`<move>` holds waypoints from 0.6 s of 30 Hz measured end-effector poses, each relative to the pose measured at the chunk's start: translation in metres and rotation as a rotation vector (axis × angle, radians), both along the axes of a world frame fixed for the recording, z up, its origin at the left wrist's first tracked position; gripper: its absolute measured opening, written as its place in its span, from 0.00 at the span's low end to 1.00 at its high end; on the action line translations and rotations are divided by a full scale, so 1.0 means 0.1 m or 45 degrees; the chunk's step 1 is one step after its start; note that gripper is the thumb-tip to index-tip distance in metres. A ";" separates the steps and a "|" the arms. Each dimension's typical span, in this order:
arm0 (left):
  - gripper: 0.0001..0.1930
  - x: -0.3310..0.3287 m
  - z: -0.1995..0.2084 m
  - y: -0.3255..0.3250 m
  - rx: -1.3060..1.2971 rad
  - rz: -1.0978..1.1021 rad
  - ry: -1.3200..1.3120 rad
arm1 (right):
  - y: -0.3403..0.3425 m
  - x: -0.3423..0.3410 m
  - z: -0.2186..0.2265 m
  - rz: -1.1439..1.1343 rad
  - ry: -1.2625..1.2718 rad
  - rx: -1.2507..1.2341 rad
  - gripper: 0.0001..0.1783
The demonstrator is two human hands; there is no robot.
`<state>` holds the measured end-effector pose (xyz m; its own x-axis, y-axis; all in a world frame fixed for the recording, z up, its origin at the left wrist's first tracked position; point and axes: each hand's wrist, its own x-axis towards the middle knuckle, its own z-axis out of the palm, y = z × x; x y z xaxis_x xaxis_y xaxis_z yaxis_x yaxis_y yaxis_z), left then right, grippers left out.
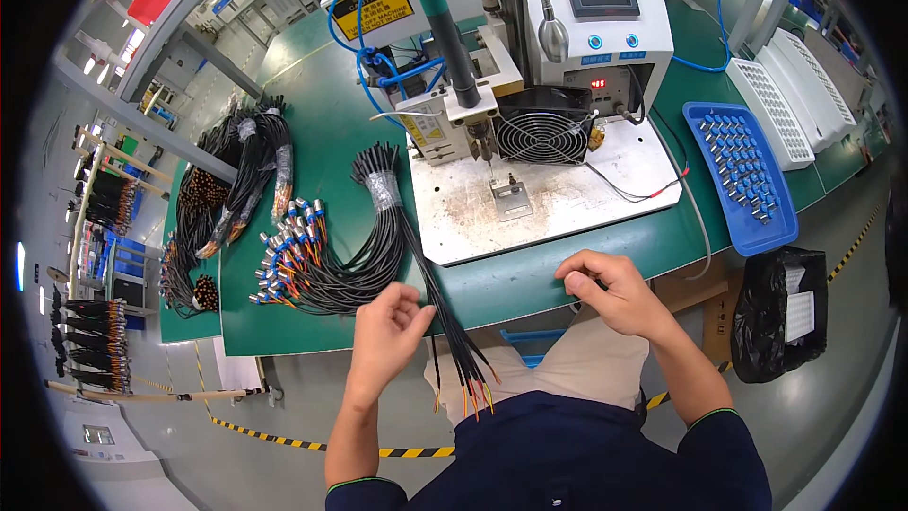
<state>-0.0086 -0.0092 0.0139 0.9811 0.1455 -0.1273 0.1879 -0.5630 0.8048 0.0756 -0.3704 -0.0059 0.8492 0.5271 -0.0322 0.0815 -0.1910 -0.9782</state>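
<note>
My left hand (386, 333) is curled at the table's front edge, thumb and fingers close together beside a bundle of black cables (443, 308). Whether a strand lies in its grasp, I cannot make out. The bundle's loose strands hang over the edge above my lap, ending in red, orange and yellow wires. Further right, my right hand (610, 291) is closed in a pinch over the edge; what it pinches, if anything, is too small to name. Beyond the left hand, a wrapped coil of black cables (378, 246) ends in silver-and-blue connectors (288, 251).
A soldering machine (463, 104) with a white base plate (558, 213) and a fan (544, 137) stands ahead. More cable bundles (236, 161) lie left. At right are a blue tray (747, 180) of metal connectors, white perforated trays (771, 109) and a black-lined bin (780, 317).
</note>
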 end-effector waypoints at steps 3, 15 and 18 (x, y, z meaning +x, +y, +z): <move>0.10 -0.11 -0.01 -0.05 0.178 -0.076 0.033 | 0.03 0.00 -0.02 -0.003 -0.008 -0.011 0.15; 0.08 -0.40 0.17 -0.49 0.798 -0.104 -0.052 | 0.06 -0.01 -0.05 -0.051 -0.066 0.057 0.12; 0.10 -0.38 0.01 -0.43 0.332 -0.014 0.060 | 0.05 0.00 -0.04 -0.056 -0.069 0.043 0.12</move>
<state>-0.0462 -0.0518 0.0146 0.9767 0.1691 -0.1322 0.2146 -0.7524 0.6228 0.0752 -0.3657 -0.0100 0.8715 0.4894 0.0315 0.1267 -0.1625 -0.9785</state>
